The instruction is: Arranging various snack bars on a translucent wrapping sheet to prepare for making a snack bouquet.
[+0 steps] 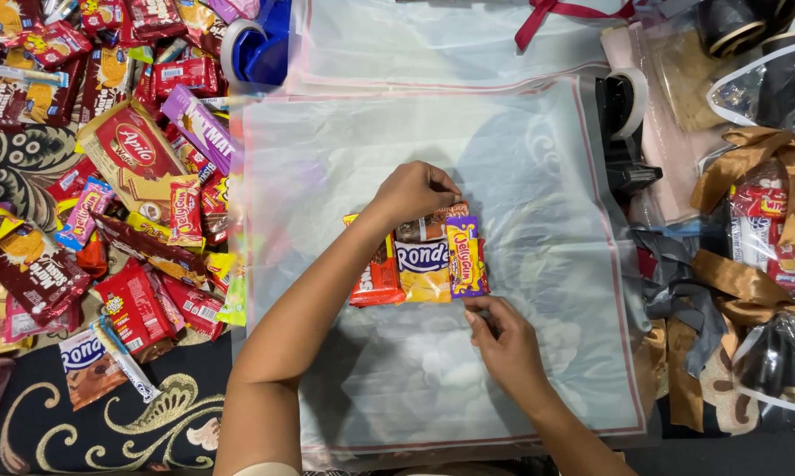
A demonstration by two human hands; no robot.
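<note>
A small bundle of snack packets [424, 260] lies in the middle of a clear plastic sheet [538, 176] with a red border. It holds a red packet at the left, a blue-and-yellow one in the centre and a purple-and-yellow bar at the right. My left hand [412, 189] rests on the bundle's top edge, fingers curled on the packets. My right hand [501, 339] touches the bundle's lower right corner with its fingertips.
A heap of assorted snack packets [107, 176] covers the left side on a dark patterned cloth [168, 414]. More clear sheets [433, 40] lie beyond. A tape dispenser [622, 123], gold and grey ribbons [732, 282] and wrapped bundles [772, 238] crowd the right.
</note>
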